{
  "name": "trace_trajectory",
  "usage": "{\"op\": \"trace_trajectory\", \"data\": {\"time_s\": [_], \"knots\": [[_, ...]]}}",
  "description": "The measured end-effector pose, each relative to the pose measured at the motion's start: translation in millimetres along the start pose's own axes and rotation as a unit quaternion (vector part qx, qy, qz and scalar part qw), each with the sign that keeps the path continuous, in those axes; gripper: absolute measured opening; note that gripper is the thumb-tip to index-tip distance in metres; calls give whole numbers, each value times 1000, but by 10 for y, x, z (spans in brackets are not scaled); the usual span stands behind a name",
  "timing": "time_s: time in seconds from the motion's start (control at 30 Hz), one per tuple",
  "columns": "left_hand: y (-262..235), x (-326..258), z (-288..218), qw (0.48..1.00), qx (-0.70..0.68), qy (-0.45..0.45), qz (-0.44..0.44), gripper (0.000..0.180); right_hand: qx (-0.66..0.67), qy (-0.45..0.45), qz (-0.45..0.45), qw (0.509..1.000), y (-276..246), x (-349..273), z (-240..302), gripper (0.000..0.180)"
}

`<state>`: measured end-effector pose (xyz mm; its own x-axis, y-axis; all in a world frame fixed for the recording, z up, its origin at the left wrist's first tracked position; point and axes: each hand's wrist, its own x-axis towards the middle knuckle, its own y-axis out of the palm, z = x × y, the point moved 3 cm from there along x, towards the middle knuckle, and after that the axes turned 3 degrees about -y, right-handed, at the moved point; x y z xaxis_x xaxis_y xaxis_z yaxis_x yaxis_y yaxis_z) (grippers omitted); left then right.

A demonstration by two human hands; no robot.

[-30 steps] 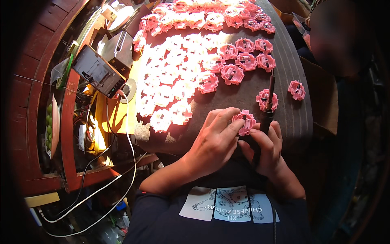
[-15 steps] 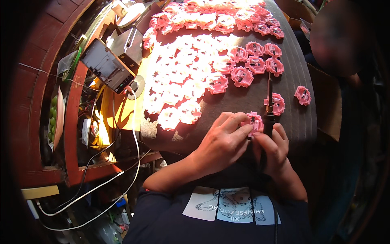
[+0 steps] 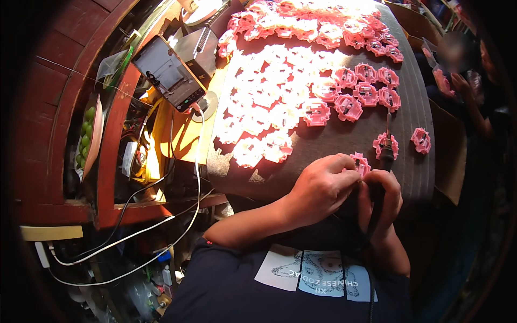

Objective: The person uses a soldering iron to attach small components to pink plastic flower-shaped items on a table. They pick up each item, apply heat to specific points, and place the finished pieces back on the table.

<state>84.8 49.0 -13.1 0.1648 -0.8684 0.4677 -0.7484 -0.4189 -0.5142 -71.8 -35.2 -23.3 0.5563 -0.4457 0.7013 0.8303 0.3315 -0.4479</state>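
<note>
My left hand (image 3: pixel 325 185) is closed, thumb and fingertips pinched close to the right hand's fingertips; what lies in the pinch is hidden. Just beyond those fingertips is a pink plastic housing (image 3: pixel 360 161), its near side covered by the fingers. My right hand (image 3: pixel 383 196) is closed around a soldering iron (image 3: pixel 387 152), whose thin metal tip points away from me and whose black cord runs down past my shirt. Behind the iron lies another pink housing (image 3: pixel 379 142). A separate one (image 3: pixel 421 140) sits to the right, near the board's edge.
Many pink housings (image 3: pixel 347 107) lie in rows on the dark board (image 3: pixel 301 156), some washed out by sunlight. At left a phone (image 3: pixel 169 72) stands with a white cable (image 3: pixel 198 188) plugged in. Another person (image 3: pixel 474 102) sits at the far right.
The whole view has shifted, so the board sits further right. My hands have drawn closer at the fingertips, and more of the pink housing is covered by them. The iron stays in my right hand.
</note>
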Motion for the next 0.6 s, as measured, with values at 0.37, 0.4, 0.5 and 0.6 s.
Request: {"op": "trace_trajectory", "data": {"time_s": [0.37,0.4,0.5,0.6], "knots": [[39,14,-17,998,53,31,-23,27,47,45,-16,998,33,-10,-38,43],[40,16,-13,998,52,32,-20,26,44,46,-17,998,30,-9,-34,43],[37,29,-12,998,49,33,-14,25,21,-14,-49,998,36,-20,-19,42],[16,40,-31,999,45,24,-12,23,-16,-119,-40,992,21,-13,23,40]]}}
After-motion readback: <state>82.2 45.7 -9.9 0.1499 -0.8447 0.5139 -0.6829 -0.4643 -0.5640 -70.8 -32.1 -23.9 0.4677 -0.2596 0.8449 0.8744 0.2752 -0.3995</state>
